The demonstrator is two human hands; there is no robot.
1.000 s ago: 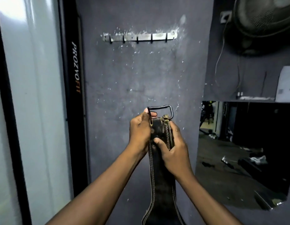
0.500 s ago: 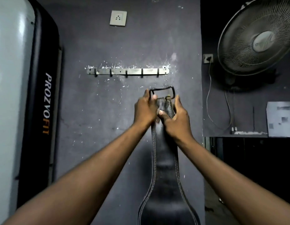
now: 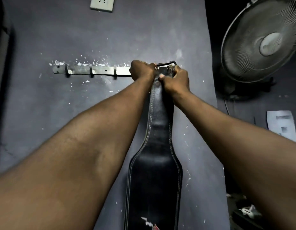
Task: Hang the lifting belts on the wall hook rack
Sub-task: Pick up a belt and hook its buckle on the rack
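A black leather lifting belt with pale stitching hangs straight down the grey wall. Its metal buckle is up at the right end of the metal hook rack. My left hand grips the belt's top at the buckle's left side. My right hand holds the top from the right, thumb pressed on the leather. Both hands cover the rack's right end, so I cannot tell whether the buckle sits on a hook. Three hooks to the left are bare.
A wall-mounted fan hangs at the upper right. A white socket plate is on the wall above the rack. A paper notice is stuck at the right. Something dark borders the left edge.
Both hands have raised the belt's buckle from just below the rack up to the rack's right end. My view has moved closer to the wall.
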